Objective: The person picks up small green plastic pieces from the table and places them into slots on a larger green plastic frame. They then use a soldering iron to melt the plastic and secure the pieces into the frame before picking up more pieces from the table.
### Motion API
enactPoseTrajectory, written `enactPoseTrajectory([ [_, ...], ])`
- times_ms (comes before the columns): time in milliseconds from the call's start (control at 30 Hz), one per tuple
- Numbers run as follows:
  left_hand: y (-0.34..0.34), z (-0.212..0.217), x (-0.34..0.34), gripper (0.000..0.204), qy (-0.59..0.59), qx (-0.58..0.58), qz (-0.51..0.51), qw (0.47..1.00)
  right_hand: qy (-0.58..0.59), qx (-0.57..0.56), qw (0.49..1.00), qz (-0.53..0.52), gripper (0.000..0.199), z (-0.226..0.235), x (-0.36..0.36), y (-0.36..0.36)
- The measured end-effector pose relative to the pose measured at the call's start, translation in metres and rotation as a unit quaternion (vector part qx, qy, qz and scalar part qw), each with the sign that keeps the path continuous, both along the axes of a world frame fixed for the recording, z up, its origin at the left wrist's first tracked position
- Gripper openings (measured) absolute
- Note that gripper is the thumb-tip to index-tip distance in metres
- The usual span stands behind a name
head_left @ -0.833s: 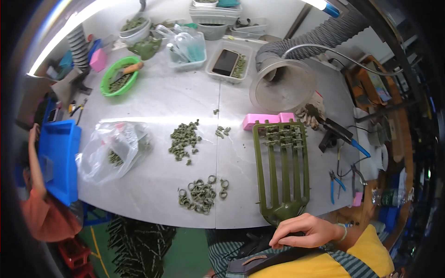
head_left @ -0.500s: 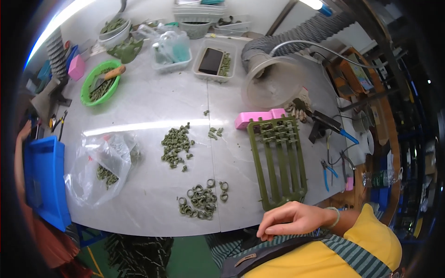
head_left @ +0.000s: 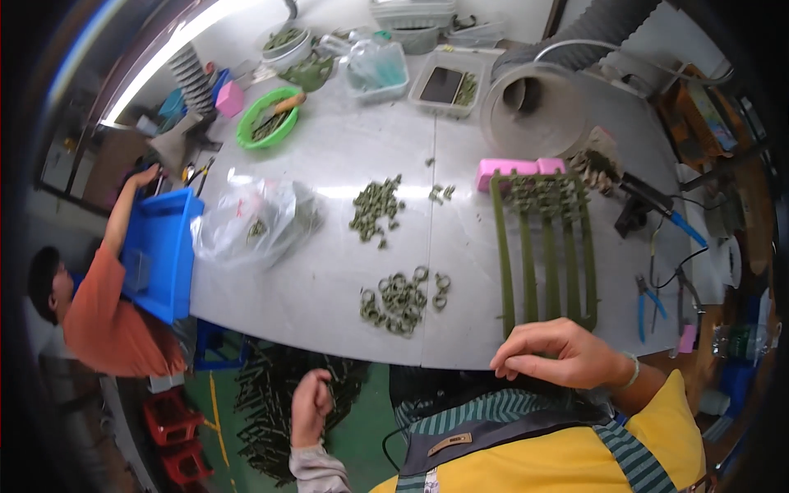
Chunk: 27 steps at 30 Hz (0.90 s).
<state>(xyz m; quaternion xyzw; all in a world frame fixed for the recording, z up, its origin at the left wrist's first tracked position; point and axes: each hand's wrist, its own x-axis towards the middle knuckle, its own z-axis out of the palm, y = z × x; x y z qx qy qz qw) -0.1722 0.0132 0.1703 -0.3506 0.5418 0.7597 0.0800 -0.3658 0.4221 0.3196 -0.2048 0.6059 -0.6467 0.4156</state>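
Green frame (head_left: 551, 263) | tabletop (head_left: 329, 304), right part, near edge; right hand (head_left: 563, 353) over its near end; left hand (head_left: 312, 403) off near edge | both hands' fingers curled, grip unclear | best steadied by long sides

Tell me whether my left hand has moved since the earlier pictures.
Yes. Your left hand has come up into view, now in front of the dark pile on the floor; earlier, no hand covered that pile.

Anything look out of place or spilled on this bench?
Yes, one: a dark phone lies inside the clear tray at the back, beside small green parts, an odd spot for it. Nothing looks clearly spilled.
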Motion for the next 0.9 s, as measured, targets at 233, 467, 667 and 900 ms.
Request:
enactPoseTrajectory([
  [233, 0.066, 0.054, -0.108, 0.040, 0.178, 0.241, 0.061, 0.952, 0.161, -0.011, 0.987, 0.015, 0.018, -0.024, 0.049, -0.008],
  [467, 0.076, 0.046, -0.131, 0.040, 0.226, 0.258, -0.044, 0.938, 0.211, 0.022, 0.977, -0.021, 0.018, -0.028, 0.089, -0.005],
  [667, 0.056, 0.039, -0.134, 0.038, 0.299, -0.002, -0.123, 0.946, 0.231, 0.047, 0.972, -0.022, 0.018, -0.027, 0.098, -0.012],
  [900, 0.029, -0.030, -0.164, 0.036, 0.303, -0.220, -0.169, 0.912, 0.280, 0.076, 0.955, 0.053, 0.016, -0.030, 0.063, -0.067],
])
